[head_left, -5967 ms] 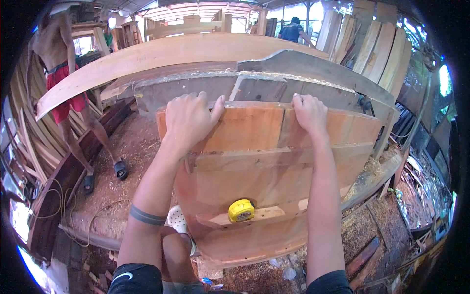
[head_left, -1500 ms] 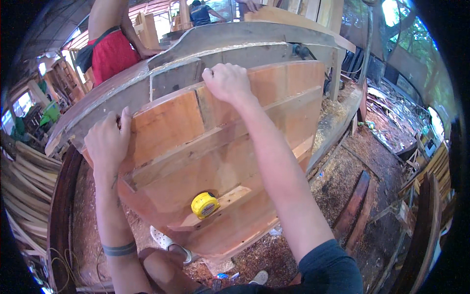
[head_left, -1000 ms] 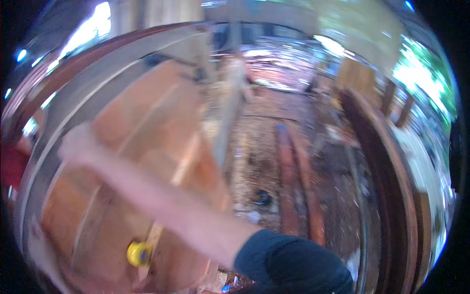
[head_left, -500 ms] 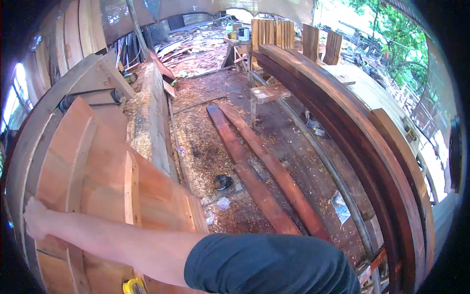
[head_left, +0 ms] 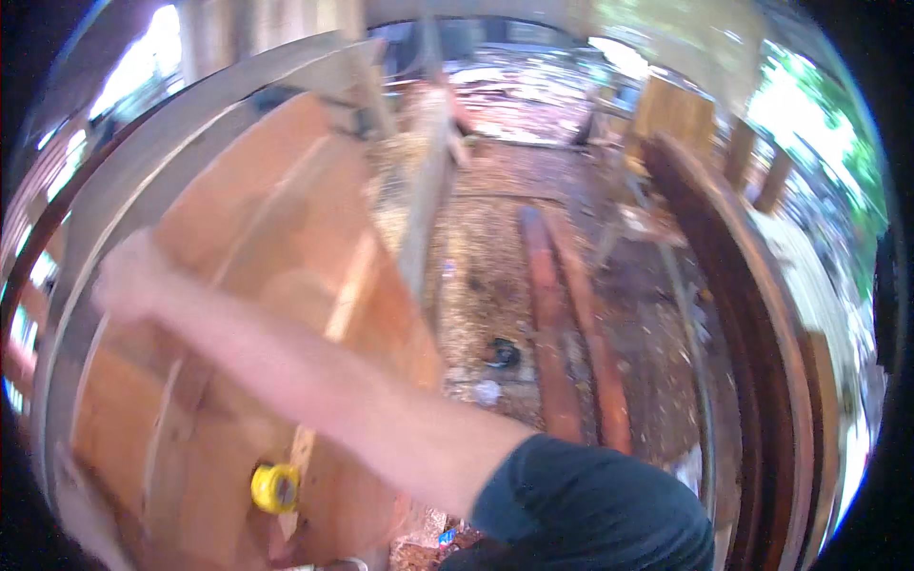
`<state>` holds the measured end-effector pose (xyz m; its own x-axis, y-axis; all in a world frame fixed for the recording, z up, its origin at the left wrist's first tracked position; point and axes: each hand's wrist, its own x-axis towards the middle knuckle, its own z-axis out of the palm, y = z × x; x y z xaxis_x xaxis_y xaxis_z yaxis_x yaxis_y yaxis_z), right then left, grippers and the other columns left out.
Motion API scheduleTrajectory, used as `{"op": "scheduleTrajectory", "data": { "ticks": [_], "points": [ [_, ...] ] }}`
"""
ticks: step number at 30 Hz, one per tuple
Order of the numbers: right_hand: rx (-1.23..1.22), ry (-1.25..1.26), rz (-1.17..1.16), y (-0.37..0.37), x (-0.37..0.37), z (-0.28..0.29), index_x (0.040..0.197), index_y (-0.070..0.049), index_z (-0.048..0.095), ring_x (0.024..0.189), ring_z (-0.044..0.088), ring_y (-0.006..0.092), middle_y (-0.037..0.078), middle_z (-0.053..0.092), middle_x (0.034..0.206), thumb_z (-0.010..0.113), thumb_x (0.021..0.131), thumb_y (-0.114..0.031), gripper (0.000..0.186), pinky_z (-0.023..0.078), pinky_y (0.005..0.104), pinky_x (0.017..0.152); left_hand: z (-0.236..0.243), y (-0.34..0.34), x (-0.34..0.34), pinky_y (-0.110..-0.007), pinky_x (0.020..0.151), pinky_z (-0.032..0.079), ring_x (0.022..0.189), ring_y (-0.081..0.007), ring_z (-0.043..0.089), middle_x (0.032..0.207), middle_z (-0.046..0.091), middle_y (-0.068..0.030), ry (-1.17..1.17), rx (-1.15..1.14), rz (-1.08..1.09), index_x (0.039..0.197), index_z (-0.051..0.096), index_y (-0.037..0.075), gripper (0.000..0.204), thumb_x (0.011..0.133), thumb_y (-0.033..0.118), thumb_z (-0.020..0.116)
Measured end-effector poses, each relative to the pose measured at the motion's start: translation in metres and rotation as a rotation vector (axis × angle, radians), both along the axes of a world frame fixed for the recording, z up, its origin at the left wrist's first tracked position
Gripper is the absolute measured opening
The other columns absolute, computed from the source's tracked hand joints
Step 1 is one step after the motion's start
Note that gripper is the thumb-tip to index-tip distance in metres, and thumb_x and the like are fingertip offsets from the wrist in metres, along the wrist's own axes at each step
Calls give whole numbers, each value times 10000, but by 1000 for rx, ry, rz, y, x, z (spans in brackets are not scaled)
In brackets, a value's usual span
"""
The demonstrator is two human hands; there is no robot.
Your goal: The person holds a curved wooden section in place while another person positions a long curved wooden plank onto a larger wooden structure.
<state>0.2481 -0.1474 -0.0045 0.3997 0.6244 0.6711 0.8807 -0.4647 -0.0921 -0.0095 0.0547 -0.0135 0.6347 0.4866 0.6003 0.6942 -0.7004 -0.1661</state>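
Note:
My right arm reaches across to the left, and my right hand (head_left: 133, 274) lies at the left edge of a large orange-brown wooden panel (head_left: 276, 209) with raised battens. Motion smears its fingers, so any grip is unclear. Low at the left rim, a blurred part of my left hand (head_left: 84, 504) shows beside the panel's lower left edge; its fingers cannot be made out. A yellow tape measure (head_left: 275, 487) rests on the panel near a pale batten (head_left: 350, 285), apart from both hands. Behind the panel's left side runs a long grey plank (head_left: 86, 214).
Two reddish boards (head_left: 547, 314) lie on the sawdust-strewn floor. Long dark timbers (head_left: 752, 314) stretch along the right, next to a metal pipe (head_left: 687, 333). A thick beam (head_left: 430, 181) runs beyond the panel. Scrap wood (head_left: 528, 90) covers the far ground.
The view has swung left, so the scene sits farther right. The tape measure shows whole now. My left hand has come into view at the lower left; my right hand stays at the panel's edge.

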Motion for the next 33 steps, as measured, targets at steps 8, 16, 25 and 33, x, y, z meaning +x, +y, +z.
{"op": "scheduleTrajectory", "data": {
  "ticks": [8,16,25,33],
  "points": [
    [190,89,-35,-5,4,-5,766,-21,696,840,646,385,223,664,846,383,884,-409,512,493,478,790,6,-74,14,-494,698,479,767,-420,623,768,634,-245,-287,140,-106,838,654,43,480,937,453,425],
    [220,-7,-56,15,-2,-1,754,-23,686,847,640,390,222,662,855,389,906,-414,515,479,488,804,15,-69,-2,-502,692,481,735,-403,628,723,632,-231,-265,36,-41,776,649,36,493,916,457,436],
    [231,15,-3,4,22,-13,753,-19,648,891,586,389,216,632,862,379,957,-404,512,429,474,790,6,-62,8,-469,632,504,651,-370,639,656,629,-210,-373,66,-190,697,645,-1,516,879,456,486],
    [251,8,19,21,24,-15,765,-31,666,868,587,383,205,633,814,379,961,-391,501,422,466,781,5,-51,6,-446,600,510,599,-352,634,604,617,-197,-411,111,-233,671,650,-10,510,854,448,519]
  ]
}}
